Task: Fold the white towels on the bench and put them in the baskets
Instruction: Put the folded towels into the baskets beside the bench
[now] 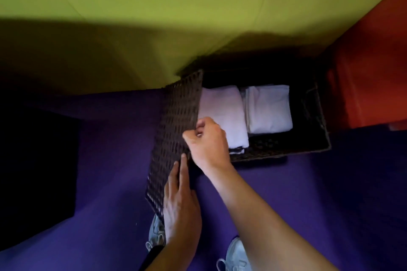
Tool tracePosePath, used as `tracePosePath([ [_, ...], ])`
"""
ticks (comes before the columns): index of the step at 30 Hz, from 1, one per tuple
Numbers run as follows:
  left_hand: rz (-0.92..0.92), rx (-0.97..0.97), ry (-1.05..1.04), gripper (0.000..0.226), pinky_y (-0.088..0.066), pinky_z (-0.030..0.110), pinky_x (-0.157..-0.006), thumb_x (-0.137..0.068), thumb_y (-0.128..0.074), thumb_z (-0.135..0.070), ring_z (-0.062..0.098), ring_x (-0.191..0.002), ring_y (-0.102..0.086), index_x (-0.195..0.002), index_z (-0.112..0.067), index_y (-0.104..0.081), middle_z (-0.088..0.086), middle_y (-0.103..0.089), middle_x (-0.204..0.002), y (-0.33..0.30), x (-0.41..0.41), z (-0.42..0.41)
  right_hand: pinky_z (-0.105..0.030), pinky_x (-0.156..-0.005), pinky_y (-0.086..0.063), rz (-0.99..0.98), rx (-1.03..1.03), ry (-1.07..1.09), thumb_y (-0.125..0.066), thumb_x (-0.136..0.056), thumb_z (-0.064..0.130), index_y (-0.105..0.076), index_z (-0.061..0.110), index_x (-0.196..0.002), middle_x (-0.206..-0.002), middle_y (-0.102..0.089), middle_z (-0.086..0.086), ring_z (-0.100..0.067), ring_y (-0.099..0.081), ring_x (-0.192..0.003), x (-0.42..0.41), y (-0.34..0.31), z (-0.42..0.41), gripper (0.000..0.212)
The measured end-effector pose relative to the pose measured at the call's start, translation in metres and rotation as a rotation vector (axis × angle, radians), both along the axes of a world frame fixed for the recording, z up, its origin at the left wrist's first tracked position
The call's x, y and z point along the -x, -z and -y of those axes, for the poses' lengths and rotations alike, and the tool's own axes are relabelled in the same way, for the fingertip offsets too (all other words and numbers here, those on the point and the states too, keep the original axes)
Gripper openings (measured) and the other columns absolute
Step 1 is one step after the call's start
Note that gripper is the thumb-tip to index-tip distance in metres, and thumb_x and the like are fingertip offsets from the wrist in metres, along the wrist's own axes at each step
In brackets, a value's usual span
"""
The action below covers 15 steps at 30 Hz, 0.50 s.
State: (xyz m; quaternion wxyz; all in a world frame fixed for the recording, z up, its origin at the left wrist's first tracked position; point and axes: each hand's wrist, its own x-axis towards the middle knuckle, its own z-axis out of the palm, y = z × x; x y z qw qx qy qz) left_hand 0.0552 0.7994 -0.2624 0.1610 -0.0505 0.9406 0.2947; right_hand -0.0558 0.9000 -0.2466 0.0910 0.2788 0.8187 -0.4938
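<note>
A dark woven basket (320,138) stands on the purple floor against the green wall. Inside it lie two folded white towels side by side: one on the left (222,108), one on the right (268,109). The basket's woven lid (178,121) is tilted up at the basket's left side. My right hand (207,141) pinches the lid's upper right edge. My left hand (180,202) lies flat against the lid's lower edge, fingers straight.
An orange-red upholstered piece (370,68) stands right of the basket. A dark block (37,160) sits on the floor at the left. My two pale shoes (235,253) show at the bottom on the purple carpet (330,193).
</note>
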Motion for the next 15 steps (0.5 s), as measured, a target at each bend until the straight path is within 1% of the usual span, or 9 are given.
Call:
tracePosePath([
  [2, -0.067, 0.046, 0.096, 0.1, -0.051, 0.05, -0.099, -0.081, -0.064, 0.001, 0.029, -0.128, -0.052, -0.158, -0.039, -0.016, 0.003, -0.036, -0.158, 0.001, -0.001, -0.004, -0.026, -0.061, -0.046, -0.059, 0.103, 0.187, -0.068, -0.078, 0.018, -0.052, 0.017, -0.072, -0.057, -0.061, 0.013, -0.006, -0.055, -0.057, -0.016, 0.001, -0.018, 0.017],
  [3, -0.088, 0.073, 0.154, 0.103, -0.053, 0.051, -0.096, -0.077, -0.069, 0.001, 0.03, -0.123, -0.057, -0.158, -0.039, -0.019, 0.005, -0.04, -0.155, 0.003, -0.001, -0.007, -0.025, -0.057, -0.041, -0.088, 0.125, 0.267, -0.068, -0.078, 0.013, -0.044, 0.017, -0.067, -0.05, -0.053, 0.013, -0.006, -0.044, -0.052, -0.026, 0.001, -0.03, 0.027],
  [4, -0.104, 0.102, 0.221, 0.104, -0.054, 0.051, -0.094, -0.076, -0.071, 0.0, 0.032, -0.12, -0.059, -0.157, -0.04, -0.02, 0.007, -0.043, -0.153, 0.005, -0.002, -0.01, -0.026, -0.054, -0.036, -0.102, 0.137, 0.327, -0.067, -0.078, 0.008, -0.038, 0.018, -0.064, -0.047, -0.044, 0.012, -0.006, -0.036, -0.051, -0.037, 0.002, -0.043, 0.034],
  [5, -0.119, 0.131, 0.294, 0.1, -0.054, 0.051, -0.093, -0.077, -0.069, -0.002, 0.033, -0.12, -0.06, -0.157, -0.04, -0.022, 0.009, -0.045, -0.152, 0.007, -0.003, -0.013, -0.026, -0.054, -0.034, -0.109, 0.154, 0.377, -0.067, -0.079, 0.005, -0.035, 0.019, -0.064, -0.047, -0.039, 0.013, -0.006, -0.032, -0.052, -0.047, 0.003, -0.056, 0.038],
  [7, -0.126, 0.196, 0.427, 0.085, -0.052, 0.053, -0.096, -0.081, -0.059, -0.01, 0.034, -0.127, -0.057, -0.155, -0.04, -0.028, 0.009, -0.046, -0.153, 0.01, -0.005, -0.022, -0.029, -0.057, -0.037, -0.094, 0.186, 0.477, -0.068, -0.08, 0.008, -0.041, 0.017, -0.064, -0.049, -0.038, 0.013, -0.007, -0.035, -0.054, -0.068, 0.011, -0.08, 0.032],
  [9, -0.133, 0.248, 0.528, 0.078, -0.049, 0.057, -0.099, -0.082, -0.054, -0.013, 0.033, -0.131, -0.055, -0.153, -0.04, -0.035, 0.006, -0.047, -0.153, 0.013, -0.004, -0.034, -0.032, -0.061, -0.04, -0.051, 0.191, 0.606, -0.068, -0.084, 0.01, -0.049, 0.013, -0.068, -0.051, -0.044, 0.009, -0.009, -0.041, -0.052, -0.089, 0.026, -0.101, 0.024],
  [12, -0.173, 0.302, 0.666, 0.08, -0.047, 0.059, -0.101, -0.075, -0.066, -0.009, 0.033, -0.129, -0.056, -0.147, -0.038, -0.047, 0.004, -0.05, -0.151, 0.026, 0.004, -0.05, -0.028, -0.056, -0.043, 0.004, 0.262, 0.794, -0.065, -0.086, 0.009, -0.049, 0.012, -0.072, -0.064, -0.052, -0.017, -0.009, -0.054, -0.045, -0.115, 0.048, -0.121, 0.022],
  [14, -0.178, 0.319, 0.726, 0.086, -0.048, 0.058, -0.102, -0.067, -0.077, -0.009, 0.036, -0.129, -0.057, -0.144, -0.036, -0.05, 0.006, -0.051, -0.151, 0.037, 0.012, -0.054, -0.025, -0.049, -0.044, 0.088, 0.289, 0.847, -0.063, -0.09, 0.006, -0.049, 0.012, -0.074, -0.07, -0.057, -0.021, -0.004, -0.061, -0.043, -0.126, 0.062, -0.132, 0.022],
  [15, -0.164, 0.33, 0.748, 0.09, -0.049, 0.056, -0.102, -0.064, -0.082, -0.008, 0.037, -0.129, -0.056, -0.144, -0.035, -0.05, 0.007, -0.051, -0.15, 0.042, 0.015, -0.053, -0.023, -0.045, -0.045, 0.145, 0.305, 0.854, -0.062, -0.093, 0.006, -0.05, 0.013, -0.074, -0.07, -0.061, -0.019, -0.003, -0.063, -0.044, -0.131, 0.068, -0.137, 0.024],
])
